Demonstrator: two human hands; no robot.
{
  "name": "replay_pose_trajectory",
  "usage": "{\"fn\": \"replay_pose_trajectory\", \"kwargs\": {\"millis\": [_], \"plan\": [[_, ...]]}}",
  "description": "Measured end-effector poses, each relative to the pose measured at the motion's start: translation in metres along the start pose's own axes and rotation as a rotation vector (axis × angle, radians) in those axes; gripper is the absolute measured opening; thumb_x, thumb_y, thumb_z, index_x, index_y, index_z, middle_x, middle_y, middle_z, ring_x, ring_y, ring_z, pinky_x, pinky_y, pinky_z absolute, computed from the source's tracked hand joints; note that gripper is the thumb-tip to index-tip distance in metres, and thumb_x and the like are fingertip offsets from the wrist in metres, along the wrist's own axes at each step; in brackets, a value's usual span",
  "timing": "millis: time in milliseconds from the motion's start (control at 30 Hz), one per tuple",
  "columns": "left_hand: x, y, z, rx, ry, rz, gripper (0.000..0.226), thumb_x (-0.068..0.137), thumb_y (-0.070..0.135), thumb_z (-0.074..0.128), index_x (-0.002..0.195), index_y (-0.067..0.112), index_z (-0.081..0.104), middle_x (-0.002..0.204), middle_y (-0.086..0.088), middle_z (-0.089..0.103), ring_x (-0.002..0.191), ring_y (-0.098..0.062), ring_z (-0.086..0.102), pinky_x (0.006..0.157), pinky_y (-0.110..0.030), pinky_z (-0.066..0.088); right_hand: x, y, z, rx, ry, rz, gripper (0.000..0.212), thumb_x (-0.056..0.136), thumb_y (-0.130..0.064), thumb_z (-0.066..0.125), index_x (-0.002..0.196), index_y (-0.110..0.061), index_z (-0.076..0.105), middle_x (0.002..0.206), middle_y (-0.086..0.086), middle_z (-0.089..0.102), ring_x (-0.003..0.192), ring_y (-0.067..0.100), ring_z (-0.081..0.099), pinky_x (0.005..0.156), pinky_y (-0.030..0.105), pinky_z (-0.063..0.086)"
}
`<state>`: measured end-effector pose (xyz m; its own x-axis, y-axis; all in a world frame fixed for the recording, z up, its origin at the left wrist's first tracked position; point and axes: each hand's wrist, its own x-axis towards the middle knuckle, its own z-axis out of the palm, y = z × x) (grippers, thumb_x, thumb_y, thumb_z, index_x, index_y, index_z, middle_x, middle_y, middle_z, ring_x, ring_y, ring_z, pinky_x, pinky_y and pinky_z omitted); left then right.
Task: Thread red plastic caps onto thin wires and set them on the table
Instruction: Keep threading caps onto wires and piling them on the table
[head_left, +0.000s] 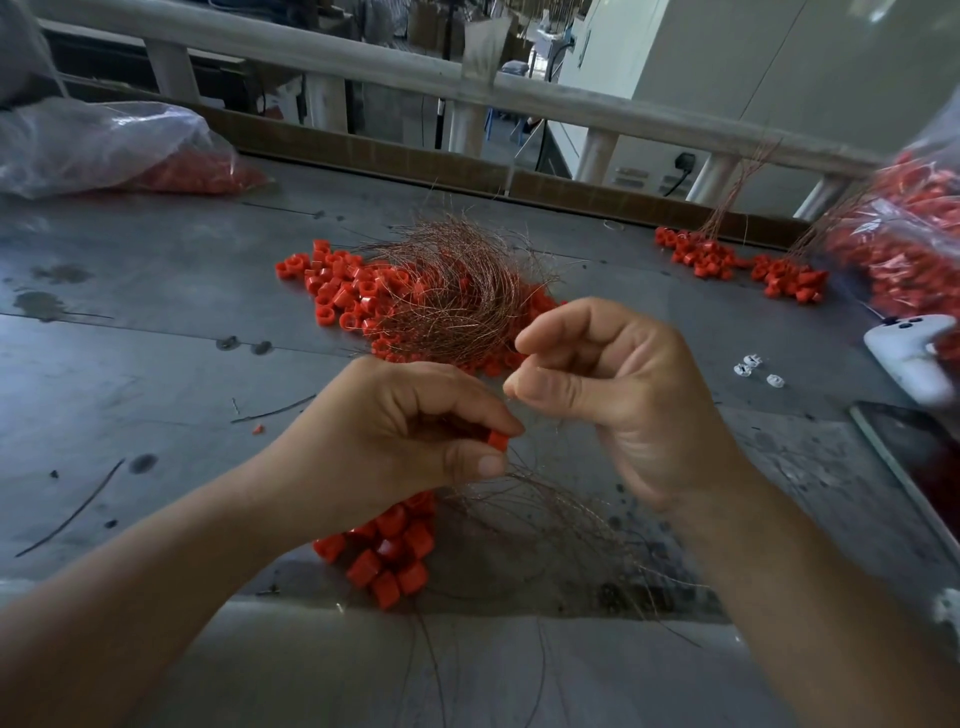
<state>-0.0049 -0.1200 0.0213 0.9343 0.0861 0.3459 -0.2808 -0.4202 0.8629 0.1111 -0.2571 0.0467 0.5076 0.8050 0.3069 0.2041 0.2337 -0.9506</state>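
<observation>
Left hand (415, 431) pinches one red cap (497, 440); right hand (623, 395) pinches one thin wire (515, 410). Two bags: cap bag (104, 145) at 10 o'clock, second cap bag (909, 234) at 2 o'clock.

Your left forearm (171, 571) and right forearm (810, 587) are bare; your left hand (410, 431) and right hand (618, 395) have short plain nails.

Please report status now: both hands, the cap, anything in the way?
Left hand pinches red cap. Right hand pinches thin wire, close above cap. Nothing between them.
</observation>
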Motion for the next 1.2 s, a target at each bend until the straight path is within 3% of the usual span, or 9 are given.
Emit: {"fn": "replay_pose_trajectory", "kwargs": {"millis": [100,233,400,567,667,733,867,1067,1200], "plan": [[0.000,0.000,0.000,-0.026,0.007,-0.014,0.038,0.062,0.036,0.074,0.098,0.028,0.067,0.093,0.005,0.069,0.081,-0.007,0.067,0.075,-0.018,0.052,0.001,0.002,-0.002,0.095,0.004,0.055,0.018,0.059,-0.014,0.072,0.076,-0.017,0.068,0.065,-0.001,0.067,0.064,0.008,0.064,0.058,0.015,0.048],[-0.001,-0.001,-0.003,-0.203,0.011,-0.054,0.037,0.061,0.038,0.079,0.093,0.023,0.070,0.085,0.000,0.072,0.080,-0.013,0.069,0.073,-0.020,0.053,0.001,0.003,0.001,-0.008,-0.055,0.058,0.027,0.068,-0.024,0.067,0.093,-0.015,0.064,0.083,-0.005,0.070,0.081,0.005,0.064,0.072,0.015,0.048],[-0.001,-0.001,-0.005,-0.290,-0.029,-0.087,0.040,0.062,0.045,0.074,0.093,0.019,0.072,0.084,-0.003,0.073,0.080,-0.014,0.068,0.073,-0.019,0.054,0.000,0.006,0.004,-0.074,-0.100,0.064,0.012,0.071,-0.016,0.061,0.079,-0.011,0.068,0.086,0.000,0.070,0.088,0.013,0.065,0.080,0.022,0.051],[-0.001,-0.001,-0.004,-0.333,-0.051,-0.089,0.036,0.065,0.040,0.074,0.092,0.017,0.072,0.086,-0.003,0.072,0.082,-0.014,0.068,0.073,-0.018,0.053,0.000,0.008,0.005,-0.110,-0.141,0.022,0.003,0.081,-0.013,0.059,0.079,-0.014,0.062,0.091,-0.002,0.067,0.090,0.010,0.063,0.079,0.022,0.050],[0.001,-0.001,-0.003,-0.309,0.003,-0.051,0.031,0.066,0.040,0.074,0.090,0.021,0.073,0.096,0.003,0.069,0.088,-0.009,0.067,0.074,-0.017,0.051,0.000,0.009,0.006,-0.081,-0.014,-0.074,0.009,0.086,-0.011,0.049,0.081,-0.014,0.055,0.086,-0.004,0.067,0.086,0.011,0.064,0.078,0.020,0.049],[0.001,-0.003,-0.005,-0.346,0.064,-0.062,0.031,0.061,0.042,0.077,0.086,0.025,0.074,0.088,0.003,0.069,0.080,-0.009,0.067,0.069,-0.017,0.052,0.001,0.005,0.003,-0.065,0.109,-0.165,0.010,0.088,-0.010,0.046,0.082,-0.014,0.052,0.074,-0.004,0.065,0.073,0.012,0.063,0.071,0.022,0.050],[0.001,-0.005,-0.009,-0.548,0.094,-0.098,0.033,0.052,0.034,0.086,0.081,0.022,0.075,0.079,-0.003,0.072,0.072,-0.014,0.070,0.065,-0.024,0.055,0.001,-0.004,-0.005,-0.266,0.210,-0.284,0.014,0.088,-0.010,0.046,0.081,-0.021,0.050,0.066,-0.011,0.051,0.054,0.005,0.047,0.053,0.022,0.044],[0.001,-0.002,-0.007,-0.640,0.123,-0.140,0.024,0.054,0.014,0.075,0.078,0.018,0.074,0.087,-0.008,0.073,0.078,-0.018,0.071,0.061,-0.020,0.054,-0.004,-0.004,0.001,-0.706,0.120,-0.415,0.012,0.086,-0.010,0.056,0.081,-0.022,0.056,0.074,-0.012,0.050,0.065,-0.001,0.044,0.063,0.009,0.034],[0.001,0.001,-0.007,-0.651,0.146,-0.167,0.023,0.054,0.008,0.070,0.075,0.016,0.074,0.086,-0.010,0.073,0.077,-0.019,0.071,0.060,-0.021,0.054,-0.003,-0.001,0.001,-0.743,0.097,-0.422,0.009,0.087,-0.005,0.053,0.084,-0.010,0.060,0.073,-0.012,0.049,0.069,-0.003,0.045,0.066,0.007,0.034]]}}
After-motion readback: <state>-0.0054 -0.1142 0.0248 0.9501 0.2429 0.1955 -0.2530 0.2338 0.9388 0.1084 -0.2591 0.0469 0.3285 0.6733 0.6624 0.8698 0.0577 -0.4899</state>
